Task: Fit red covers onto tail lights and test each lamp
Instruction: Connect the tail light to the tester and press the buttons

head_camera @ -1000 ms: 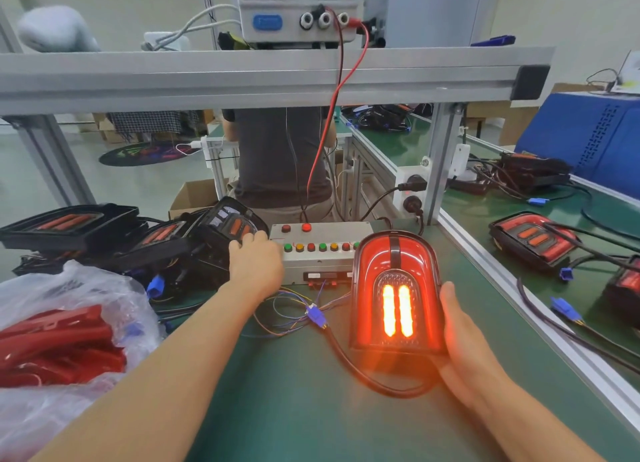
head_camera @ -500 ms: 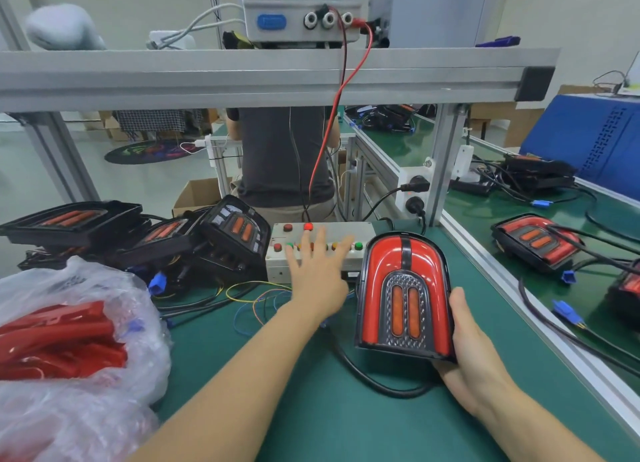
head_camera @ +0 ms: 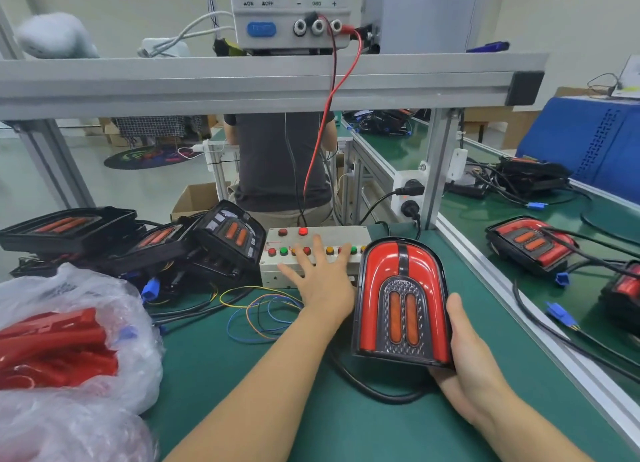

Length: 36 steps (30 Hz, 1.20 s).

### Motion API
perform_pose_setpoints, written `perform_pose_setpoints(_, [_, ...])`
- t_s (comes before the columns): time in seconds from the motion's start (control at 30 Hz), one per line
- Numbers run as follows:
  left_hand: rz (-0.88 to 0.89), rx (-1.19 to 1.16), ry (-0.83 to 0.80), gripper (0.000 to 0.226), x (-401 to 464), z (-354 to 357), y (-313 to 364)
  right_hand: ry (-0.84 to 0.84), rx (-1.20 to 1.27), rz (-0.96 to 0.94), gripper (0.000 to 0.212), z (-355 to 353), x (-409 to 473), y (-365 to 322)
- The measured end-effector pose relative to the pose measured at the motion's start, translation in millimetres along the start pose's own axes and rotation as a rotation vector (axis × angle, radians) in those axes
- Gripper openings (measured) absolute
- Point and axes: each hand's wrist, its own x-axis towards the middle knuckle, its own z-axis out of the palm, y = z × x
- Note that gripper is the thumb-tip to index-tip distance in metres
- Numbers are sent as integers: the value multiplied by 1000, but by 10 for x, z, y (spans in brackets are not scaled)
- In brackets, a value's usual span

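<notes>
On green bench: arched red-covered tail light (head_camera: 401,302), unlit.
Right hand (head_camera: 467,354): grasping its edge.
Left hand (head_camera: 320,281): fingers spread over grey metal button box (head_camera: 332,235).

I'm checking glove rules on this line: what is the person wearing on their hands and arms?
Nothing that shows: the left hand and right hand are bare, with no gloves, rings or watch. Both forearms are uncovered to the picture's edge, with no sleeve in view.
</notes>
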Motion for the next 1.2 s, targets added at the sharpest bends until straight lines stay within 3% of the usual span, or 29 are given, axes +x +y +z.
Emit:
perform_pose_setpoints(0.6, [-9, -22, -70, 89, 73, 73, 16, 29, 115, 14, 52, 14, 14, -89])
perform_pose_setpoints(0.97, [-29, -61, -112, 56, 100, 80, 37, 2, 129, -21, 58, 102, 67, -258])
perform_pose_setpoints(1.2, [-34, -68, -100, 57, 98, 73, 36, 8, 97, -20, 60, 128, 36, -286])
